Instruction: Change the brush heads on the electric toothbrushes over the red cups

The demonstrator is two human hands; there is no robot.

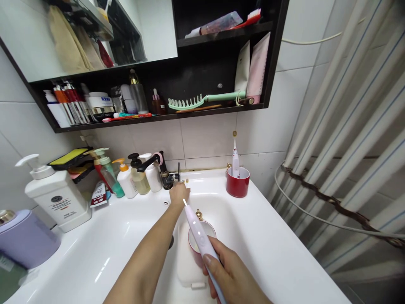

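Observation:
My right hand (229,270) is wrapped round a pale pink electric toothbrush handle (200,236), whose bare metal tip points up and away, with no brush head on it. My left hand (179,193) reaches to the back of the sink beside the black faucet (164,171). Its fingers are bunched near small gold bits on the rim, and what they hold, if anything, is hidden. Below the handle, a red cup with a white inside (209,228) stands in the basin by a white case (186,264).
On the right rim, a red cup (238,187) holds another toothbrush (235,162). Pump bottles (128,181) line the back left, with a large white dispenser (58,198) nearer. Overhead hangs a dark shelf (202,63); a folding shower screen (354,126) borders the right.

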